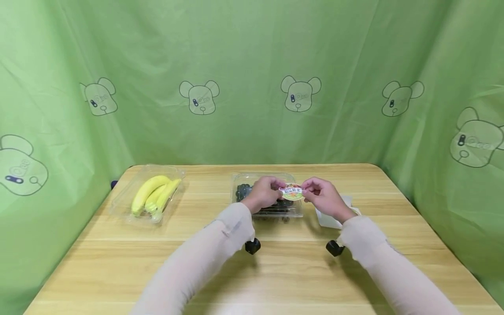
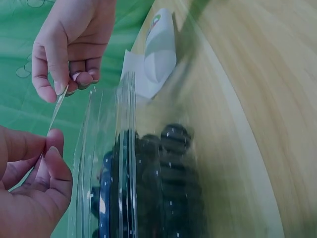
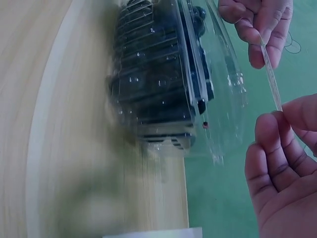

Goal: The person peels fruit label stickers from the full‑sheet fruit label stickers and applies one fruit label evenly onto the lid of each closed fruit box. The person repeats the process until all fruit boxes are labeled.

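Between the two hands, an oval printed sticker (image 1: 292, 191) is stretched flat above a clear plastic box (image 1: 277, 213) of dark grapes (image 1: 244, 191). My left hand (image 1: 263, 192) pinches its left end between thumb and forefinger. The right hand (image 1: 324, 195) pinches the other end the same way. Seen edge-on in the left wrist view, the sticker (image 2: 57, 110) is a thin strip running from one hand to the other. The lidded box (image 3: 190, 74) stands just below the hands, apart from them, with dark round fruit inside.
At the table's left lies a clear box (image 1: 118, 203) holding several bananas (image 1: 157, 192). A white backing paper (image 1: 328, 220), partly rolled in the left wrist view, lies behind the right forearm. Green curtains (image 1: 252, 131) enclose the wooden table (image 1: 287, 280).
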Demonstrator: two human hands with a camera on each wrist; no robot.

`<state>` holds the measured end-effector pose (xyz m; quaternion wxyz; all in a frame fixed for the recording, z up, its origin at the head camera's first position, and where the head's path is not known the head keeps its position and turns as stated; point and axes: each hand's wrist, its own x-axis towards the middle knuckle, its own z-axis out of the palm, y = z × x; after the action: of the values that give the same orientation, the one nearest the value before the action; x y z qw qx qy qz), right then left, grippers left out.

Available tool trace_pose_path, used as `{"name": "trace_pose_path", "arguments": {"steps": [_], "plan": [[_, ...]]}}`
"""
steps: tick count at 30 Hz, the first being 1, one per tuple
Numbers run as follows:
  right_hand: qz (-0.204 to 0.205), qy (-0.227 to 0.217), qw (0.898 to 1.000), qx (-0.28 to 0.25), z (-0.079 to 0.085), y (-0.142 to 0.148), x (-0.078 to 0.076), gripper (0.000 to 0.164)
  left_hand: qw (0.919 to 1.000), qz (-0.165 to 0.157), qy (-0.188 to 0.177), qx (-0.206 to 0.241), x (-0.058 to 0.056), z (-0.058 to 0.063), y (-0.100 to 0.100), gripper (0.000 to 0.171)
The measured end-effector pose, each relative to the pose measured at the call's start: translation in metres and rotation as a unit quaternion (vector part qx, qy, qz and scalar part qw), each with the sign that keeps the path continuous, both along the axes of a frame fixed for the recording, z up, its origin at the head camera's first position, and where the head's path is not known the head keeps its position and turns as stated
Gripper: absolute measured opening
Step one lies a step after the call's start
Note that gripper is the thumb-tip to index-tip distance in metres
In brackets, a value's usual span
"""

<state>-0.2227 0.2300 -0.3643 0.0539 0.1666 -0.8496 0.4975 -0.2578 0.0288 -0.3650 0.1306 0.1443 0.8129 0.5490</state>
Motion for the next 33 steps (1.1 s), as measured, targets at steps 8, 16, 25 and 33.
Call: {"name": "trace_pose_path", "arguments": {"steps": [8,16,25,33], "plan": [[0.001,-0.007,1.0,0.017,0.003,-0.015,-0.008,0.012,0.9999,0.007,0.009,-0.012,-0.004,-0.002,-0.016,0.025],[-0.002,0.013,0.999,0.039,-0.017,-0.02,-0.032,0.013,0.9997,0.019,0.01,-0.012,-0.007,-0.002,-0.031,0.025],[-0.016,0.021,0.997,0.071,-0.013,-0.033,-0.035,0.012,0.999,0.034,0.027,-0.012,-0.01,0.0,-0.039,0.027],[-0.031,0.028,0.997,0.07,-0.016,-0.04,-0.036,0.011,0.998,0.061,0.015,-0.01,-0.013,0.0,-0.043,0.021]]}}
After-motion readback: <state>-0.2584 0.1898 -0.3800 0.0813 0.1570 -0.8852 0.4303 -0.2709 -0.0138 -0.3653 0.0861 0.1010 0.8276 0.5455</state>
